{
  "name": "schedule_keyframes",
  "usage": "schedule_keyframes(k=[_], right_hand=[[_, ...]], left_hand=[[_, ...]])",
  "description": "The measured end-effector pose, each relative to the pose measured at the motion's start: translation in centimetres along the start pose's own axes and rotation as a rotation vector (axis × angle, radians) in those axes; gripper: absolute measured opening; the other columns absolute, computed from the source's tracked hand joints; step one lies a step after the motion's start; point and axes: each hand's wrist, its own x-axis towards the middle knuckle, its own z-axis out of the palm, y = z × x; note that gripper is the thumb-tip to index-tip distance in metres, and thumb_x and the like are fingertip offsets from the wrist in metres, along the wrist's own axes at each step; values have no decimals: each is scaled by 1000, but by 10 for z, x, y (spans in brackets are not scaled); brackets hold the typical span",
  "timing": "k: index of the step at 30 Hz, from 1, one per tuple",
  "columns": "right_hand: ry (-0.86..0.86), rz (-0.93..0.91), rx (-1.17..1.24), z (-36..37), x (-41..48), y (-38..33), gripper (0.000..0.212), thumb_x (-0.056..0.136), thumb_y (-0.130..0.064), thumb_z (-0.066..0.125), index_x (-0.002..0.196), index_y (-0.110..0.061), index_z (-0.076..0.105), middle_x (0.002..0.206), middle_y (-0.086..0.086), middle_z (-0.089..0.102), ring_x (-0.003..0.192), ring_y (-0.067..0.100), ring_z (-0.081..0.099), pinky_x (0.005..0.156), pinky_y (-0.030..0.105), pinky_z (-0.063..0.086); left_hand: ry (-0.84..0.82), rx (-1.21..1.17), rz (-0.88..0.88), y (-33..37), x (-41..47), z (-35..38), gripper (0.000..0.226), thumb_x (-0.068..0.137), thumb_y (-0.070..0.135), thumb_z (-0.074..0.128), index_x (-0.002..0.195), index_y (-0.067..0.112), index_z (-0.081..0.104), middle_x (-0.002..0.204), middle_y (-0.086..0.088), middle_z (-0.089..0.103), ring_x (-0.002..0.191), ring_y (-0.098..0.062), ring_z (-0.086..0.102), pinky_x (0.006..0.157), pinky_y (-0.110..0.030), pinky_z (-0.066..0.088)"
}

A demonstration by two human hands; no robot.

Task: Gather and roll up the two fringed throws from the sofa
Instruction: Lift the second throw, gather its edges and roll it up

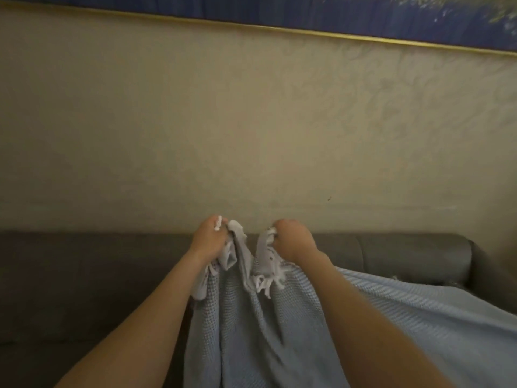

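A pale blue waffle-weave throw (279, 331) with white fringe hangs in front of me, lifted off the dark grey sofa (84, 275). My left hand (208, 239) grips one bunched, fringed corner of it. My right hand (291, 240) grips the neighbouring fringed edge, a hand's width to the right. Both fists are raised to about the height of the sofa's back. The cloth falls from them in folds and spreads out to the right over the seat. I cannot make out a second throw as separate from this one.
The sofa's backrest (405, 253) runs across the frame, its right end near the edge. Behind it rises a beige patterned wall (251, 121). A gold-framed blue picture (335, 15) hangs along the top.
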Motion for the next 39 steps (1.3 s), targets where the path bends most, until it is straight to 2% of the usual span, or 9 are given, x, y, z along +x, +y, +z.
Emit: schedule_keyframes(k=[3,6,8,10,13,16,24,32,39], right_hand=[[87,-100,151,-5,7,-34,6,88,-8,56,83,-11,57,82,16,66,76,38,62,62,36,41],[189,-205,328,-20,6,-72,19,82,-6,55,67,-16,49,66,7,54,60,32,50,54,32,33],[257,-283,442,-28,5,-95,11,75,-12,53,67,-16,59,63,6,60,57,29,54,48,32,34],[304,-296,520,-28,5,-106,21,70,-15,56,83,-15,73,71,3,71,60,23,62,49,31,45],[290,-220,522,-19,6,-98,27,75,-19,69,102,-21,66,75,-4,70,64,16,66,50,28,49],[135,-270,507,0,9,-72,30,84,-26,76,111,-20,63,80,-10,68,69,9,66,56,25,49],[-171,-209,188,44,3,-36,33,85,-46,72,74,-20,55,68,-3,57,73,31,61,76,37,42],[-379,-206,-65,42,-4,-35,42,90,-46,74,103,-13,53,106,6,61,97,31,60,84,39,47],[-519,-9,-605,68,-15,-13,65,86,-44,78,144,-23,56,150,5,51,143,33,39,116,54,30]], left_hand=[[-319,-144,14,5,-11,2,35,94,8,61,120,31,67,113,-8,72,101,-27,74,88,-44,62],[-452,-65,95,7,-17,-2,29,86,0,76,110,17,73,96,-12,78,89,-23,76,78,-37,62],[-269,-22,155,6,-16,-9,10,91,3,73,85,11,71,72,-7,72,66,-18,66,62,-36,52],[-85,12,219,1,-11,-17,34,96,-4,59,72,19,63,58,4,65,54,-5,56,56,-26,44],[-106,-18,261,1,-12,-33,35,96,-7,57,92,23,74,76,16,76,69,5,68,63,-14,51],[-139,-32,230,-10,-10,-48,32,98,0,62,103,28,78,92,9,80,87,-6,75,78,-30,58],[156,-253,1,-26,-12,-48,28,104,2,45,100,10,71,92,-5,76,82,-19,71,74,-31,54],[518,-542,-173,-26,-1,-55,33,96,-5,38,74,16,51,66,0,52,55,-15,46,53,-28,37],[733,-613,-263,-29,5,-83,23,100,-2,40,108,3,61,98,-13,63,82,-26,62,67,-35,48]])
